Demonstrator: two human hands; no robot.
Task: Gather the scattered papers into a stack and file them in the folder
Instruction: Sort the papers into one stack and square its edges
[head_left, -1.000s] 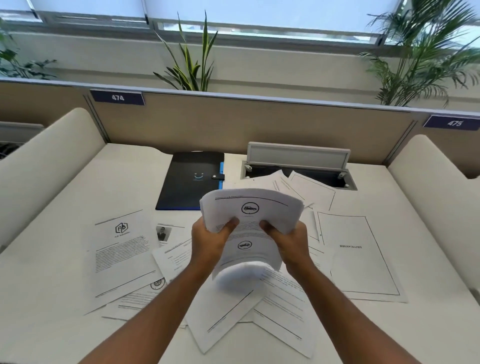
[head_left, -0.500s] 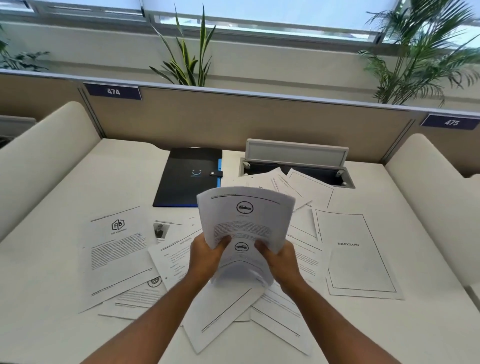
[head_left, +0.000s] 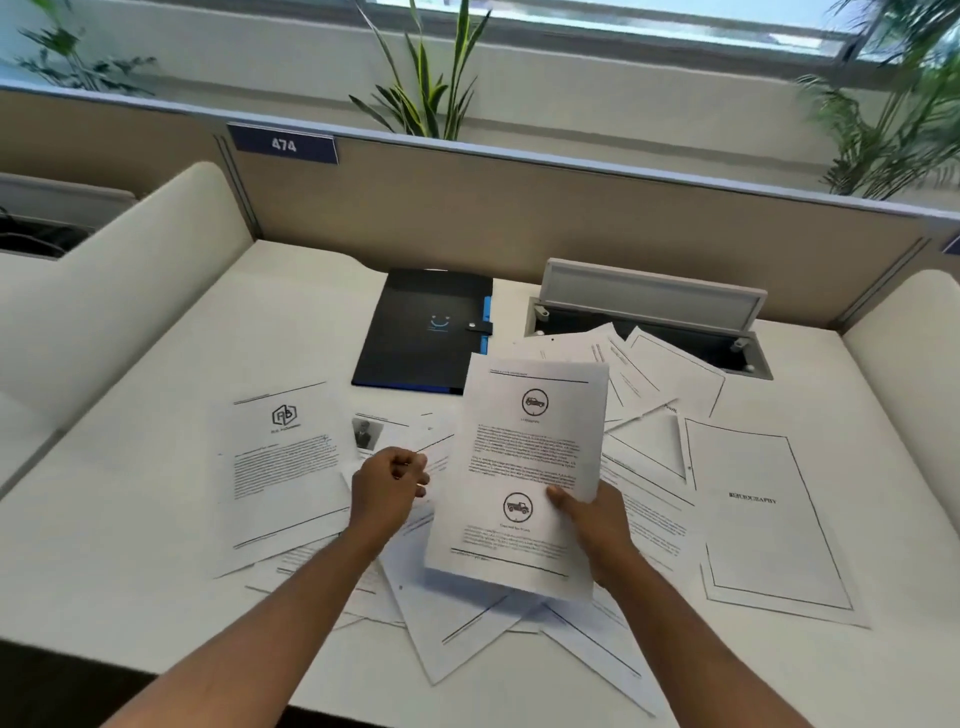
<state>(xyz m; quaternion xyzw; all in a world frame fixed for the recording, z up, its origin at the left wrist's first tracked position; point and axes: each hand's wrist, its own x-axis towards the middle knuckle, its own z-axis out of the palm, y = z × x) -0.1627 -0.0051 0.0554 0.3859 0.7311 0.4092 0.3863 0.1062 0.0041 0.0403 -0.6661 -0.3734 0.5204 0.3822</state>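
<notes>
My right hand grips a stack of printed papers at its lower right, thumb on the front sheet, holding it tilted above the desk. My left hand is off the stack, just to its left, fingers curled above the scattered sheets; whether it pinches one is unclear. Loose papers lie all around: a logo sheet at left, a bibliography sheet at right, several more under my arms. The black folder lies closed behind the stack, strap fastened.
The white desk has curved side dividers and a beige back partition. An open cable hatch sits right of the folder, with sheets lying over its front edge. Plants stand behind the partition.
My left hand has let go of the stack and moved left and down. The stack, earlier curled between both hands, now hangs flat in my right hand alone.
</notes>
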